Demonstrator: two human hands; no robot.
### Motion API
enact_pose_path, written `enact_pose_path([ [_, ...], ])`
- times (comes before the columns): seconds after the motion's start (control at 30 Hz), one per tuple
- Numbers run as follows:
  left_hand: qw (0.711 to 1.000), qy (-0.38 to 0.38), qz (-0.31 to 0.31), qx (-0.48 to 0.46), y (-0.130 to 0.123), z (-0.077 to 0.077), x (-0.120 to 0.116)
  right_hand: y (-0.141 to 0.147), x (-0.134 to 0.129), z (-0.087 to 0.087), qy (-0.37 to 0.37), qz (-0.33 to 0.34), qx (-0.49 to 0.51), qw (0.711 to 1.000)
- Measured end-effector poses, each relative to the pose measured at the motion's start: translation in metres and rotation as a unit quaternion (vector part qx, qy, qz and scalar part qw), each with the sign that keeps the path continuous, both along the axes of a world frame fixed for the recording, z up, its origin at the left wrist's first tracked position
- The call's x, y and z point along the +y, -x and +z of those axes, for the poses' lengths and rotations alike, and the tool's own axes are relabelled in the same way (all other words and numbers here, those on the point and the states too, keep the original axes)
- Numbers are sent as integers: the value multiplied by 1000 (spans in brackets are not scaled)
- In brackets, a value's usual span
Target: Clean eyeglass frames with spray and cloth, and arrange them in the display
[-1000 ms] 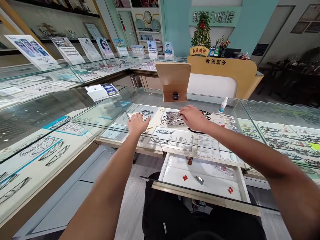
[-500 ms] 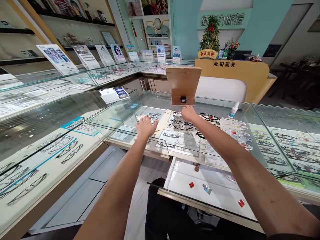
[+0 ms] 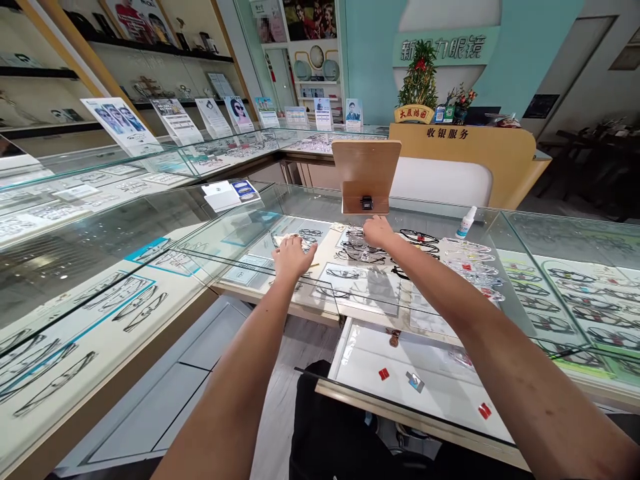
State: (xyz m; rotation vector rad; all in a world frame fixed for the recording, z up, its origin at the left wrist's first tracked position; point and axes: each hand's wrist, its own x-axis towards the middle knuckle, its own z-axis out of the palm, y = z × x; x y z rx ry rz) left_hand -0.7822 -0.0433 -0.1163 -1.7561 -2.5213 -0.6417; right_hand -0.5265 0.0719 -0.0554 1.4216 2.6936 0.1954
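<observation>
My left hand (image 3: 294,256) rests on the glass counter top (image 3: 320,200), palm down with its fingers apart, over a small white cloth (image 3: 281,243) that shows past the fingertips. Farther right, my right hand (image 3: 379,231) lies on the same glass near the foot of a wooden stand (image 3: 367,170); its fingers are bent and partly hidden, so whether they hold anything does not show. Beneath the glass between and beside the hands lie several eyeglass frames (image 3: 363,252). A white spray bottle (image 3: 466,223) stands on the glass to the right.
An open drawer (image 3: 365,353) with red tags (image 3: 383,374) juts out toward my lap. A folded card (image 3: 223,196) stands at the left on the glass. More glass cases flank both sides, and a yellow cash desk (image 3: 510,153) is behind.
The whole view has shifted slightly downward in the picture. Both hands stay in nearly the same places on the glass.
</observation>
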Motion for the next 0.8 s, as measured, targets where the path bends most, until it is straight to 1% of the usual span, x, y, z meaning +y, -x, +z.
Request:
enact_pose_path([
  [0.17,1000,2,0,-1,0,1,0,-7,-6,8,15,-13,21,1000],
  [0.23,1000,2,-1,-2,0,1,0,-11,-12,15,17,-10,37,999],
  [0.3,1000,2,-2,-2,0,1,0,-14,-23,25,13,4,62,998],
  [0.4,1000,3,-3,-3,0,0,0,-15,-51,46,-4,40,112,993],
  [0.47,1000,2,-1,-3,-1,0,1,-14,-79,58,-12,77,147,986],
  [0.53,1000,0,1,-3,-2,0,0,-15,-115,63,2,134,189,973],
  [0.6,1000,-1,3,-4,-3,0,0,-20,-155,58,41,196,221,954],
  [0.67,1000,-2,5,-4,-4,0,0,-29,-193,40,90,256,221,937],
  [0.73,1000,-2,5,-4,-4,0,0,-41,-224,13,127,294,198,927],
  [0.8,1000,-1,5,-4,-5,0,1,-54,-242,-20,155,298,177,925],
])
